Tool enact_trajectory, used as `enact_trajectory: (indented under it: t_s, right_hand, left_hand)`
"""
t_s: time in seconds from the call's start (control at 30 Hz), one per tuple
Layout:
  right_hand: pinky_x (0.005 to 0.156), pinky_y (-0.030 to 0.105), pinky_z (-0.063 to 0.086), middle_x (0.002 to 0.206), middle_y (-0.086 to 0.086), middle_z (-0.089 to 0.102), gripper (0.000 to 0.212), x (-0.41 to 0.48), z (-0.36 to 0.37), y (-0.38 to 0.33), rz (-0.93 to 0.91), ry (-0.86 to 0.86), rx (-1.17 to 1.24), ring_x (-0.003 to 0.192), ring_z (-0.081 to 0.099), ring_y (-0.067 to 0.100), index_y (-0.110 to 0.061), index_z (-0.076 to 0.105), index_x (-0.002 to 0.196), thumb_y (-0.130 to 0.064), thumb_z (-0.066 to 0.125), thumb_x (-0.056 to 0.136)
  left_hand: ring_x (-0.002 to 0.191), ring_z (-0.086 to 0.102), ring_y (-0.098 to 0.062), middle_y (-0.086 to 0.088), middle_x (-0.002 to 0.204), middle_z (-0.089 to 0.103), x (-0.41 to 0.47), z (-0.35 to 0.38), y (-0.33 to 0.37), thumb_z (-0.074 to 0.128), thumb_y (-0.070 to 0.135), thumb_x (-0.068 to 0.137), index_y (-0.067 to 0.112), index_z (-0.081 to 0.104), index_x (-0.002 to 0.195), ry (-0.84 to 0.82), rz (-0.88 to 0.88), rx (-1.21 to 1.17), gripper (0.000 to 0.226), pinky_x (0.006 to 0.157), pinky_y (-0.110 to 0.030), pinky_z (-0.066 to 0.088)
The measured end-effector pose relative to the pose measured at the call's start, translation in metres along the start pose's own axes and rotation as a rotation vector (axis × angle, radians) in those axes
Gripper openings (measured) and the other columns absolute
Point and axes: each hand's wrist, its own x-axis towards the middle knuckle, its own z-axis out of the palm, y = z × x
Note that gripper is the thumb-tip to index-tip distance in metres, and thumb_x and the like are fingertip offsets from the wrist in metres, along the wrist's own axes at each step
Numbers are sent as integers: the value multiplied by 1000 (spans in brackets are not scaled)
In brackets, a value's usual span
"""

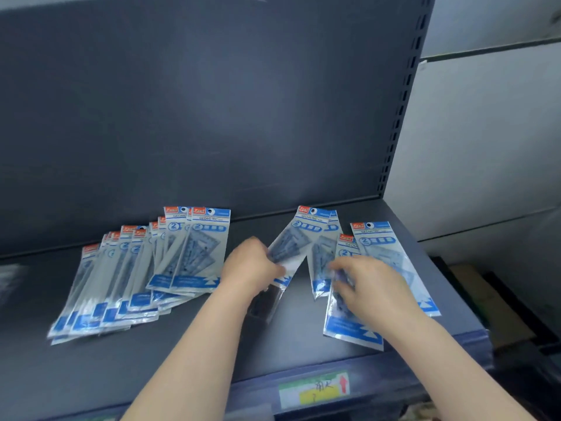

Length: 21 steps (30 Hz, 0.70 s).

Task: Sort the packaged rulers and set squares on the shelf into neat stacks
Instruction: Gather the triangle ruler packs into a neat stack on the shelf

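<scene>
A person's left hand (255,265) closes its grip around a tilted clear-plastic packet of blue set squares (296,238) at the middle of a dark grey metal shelf (212,344). The right hand (373,284) curls its grip onto a flat-lying matching packet (349,326) near the front right edge. A fanned spread of similar blue-and-white packets (121,284) lies to the left.
</scene>
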Motion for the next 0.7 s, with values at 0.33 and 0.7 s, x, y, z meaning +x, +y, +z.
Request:
enact_trajectory:
  t_s: [0.33, 0.7]
  right_hand:
    - [90, 33, 40, 135, -3, 46, 50, 9, -3, 52, 79, -76, -63, 125, 41, 20, -28, 46, 133, -47, 53, 87]
    - [72, 33, 47, 109, -2, 59, 89, 26, -41, 77, 361, -274, 56, 97, 59, 21, -20, 45, 110, -62, 83, 41]
  left_hand:
    - [97, 60, -23, 1, 106, 60, 2, 12, 27, 80, 52, 63, 15, 51, 110, 11, -74, 86, 66, 68, -31, 43]
    - [82, 66, -16, 6, 92, 70, -14, 30, 73, 57, 41, 92, 18, 67, 96, 119, 166, -240, 25, 74, -40, 57]
